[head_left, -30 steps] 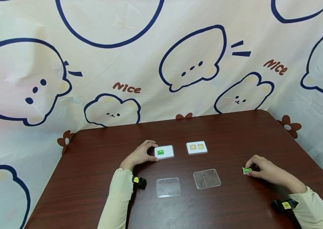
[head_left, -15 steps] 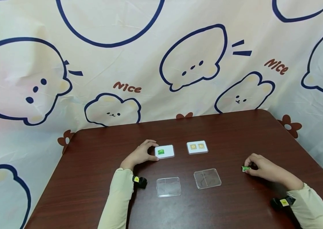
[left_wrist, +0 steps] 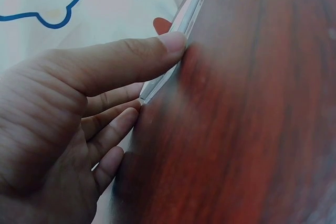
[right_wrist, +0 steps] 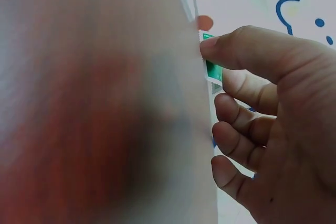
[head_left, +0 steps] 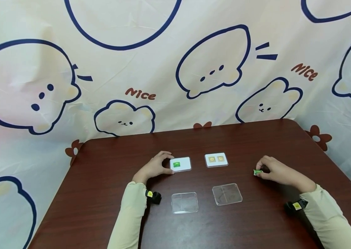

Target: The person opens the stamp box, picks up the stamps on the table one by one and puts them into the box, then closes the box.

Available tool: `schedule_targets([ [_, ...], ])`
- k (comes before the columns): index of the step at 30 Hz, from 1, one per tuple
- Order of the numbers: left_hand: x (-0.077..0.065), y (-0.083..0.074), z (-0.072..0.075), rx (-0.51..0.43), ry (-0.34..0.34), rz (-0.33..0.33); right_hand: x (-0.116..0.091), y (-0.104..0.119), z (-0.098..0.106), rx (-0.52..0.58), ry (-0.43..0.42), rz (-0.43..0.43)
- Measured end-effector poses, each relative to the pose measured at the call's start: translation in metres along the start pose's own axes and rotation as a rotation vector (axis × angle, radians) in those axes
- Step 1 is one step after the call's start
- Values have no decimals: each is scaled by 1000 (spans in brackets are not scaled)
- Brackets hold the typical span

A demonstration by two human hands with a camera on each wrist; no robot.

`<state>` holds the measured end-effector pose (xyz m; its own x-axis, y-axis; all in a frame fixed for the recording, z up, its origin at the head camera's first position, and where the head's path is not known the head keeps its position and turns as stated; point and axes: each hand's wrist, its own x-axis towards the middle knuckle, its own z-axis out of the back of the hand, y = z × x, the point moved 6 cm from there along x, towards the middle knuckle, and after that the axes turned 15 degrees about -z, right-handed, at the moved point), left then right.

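Observation:
My left hand point(head_left: 154, 168) holds the left end of a shallow, white-lined plastic case point(head_left: 185, 165), thumb on the near edge and fingers on the far one. In that case lies one green stamp point(head_left: 177, 164), left of the middle. In the left wrist view the case point(left_wrist: 184, 24) appears edge-on under the thumb. Farther right, my right hand point(head_left: 278, 171) pinches a green stamp point(head_left: 255, 172) between thumb and forefinger, just above the table. The right wrist view shows the stamp's point(right_wrist: 214, 71) toothed white border, partly covered by the thumb; the other fingers are loosely bent.
A second white-lined case point(head_left: 216, 164) with two yellowish stamps lies right of the first. Nearer the front lie two clear plastic lids point(head_left: 185, 207) point(head_left: 231, 199), side by side. Behind the brown table point(head_left: 94, 193) hangs a printed cloth point(head_left: 163, 69).
My right hand has moved left and away from me with the stamp, which first tilted in its fingers. My left hand stays on the case. The head view has shifted slightly.

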<state>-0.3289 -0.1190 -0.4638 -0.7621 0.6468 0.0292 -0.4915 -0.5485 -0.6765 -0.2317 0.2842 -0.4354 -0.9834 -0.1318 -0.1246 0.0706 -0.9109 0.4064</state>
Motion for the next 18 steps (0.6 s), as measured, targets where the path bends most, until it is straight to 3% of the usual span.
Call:
schedule_targets([
  [10,-2,1,2,2,-6,-1,35,41,8,5,55,2],
  [18,-2,2,0,-8,-13,3,63,77,3,38,103,20],
])
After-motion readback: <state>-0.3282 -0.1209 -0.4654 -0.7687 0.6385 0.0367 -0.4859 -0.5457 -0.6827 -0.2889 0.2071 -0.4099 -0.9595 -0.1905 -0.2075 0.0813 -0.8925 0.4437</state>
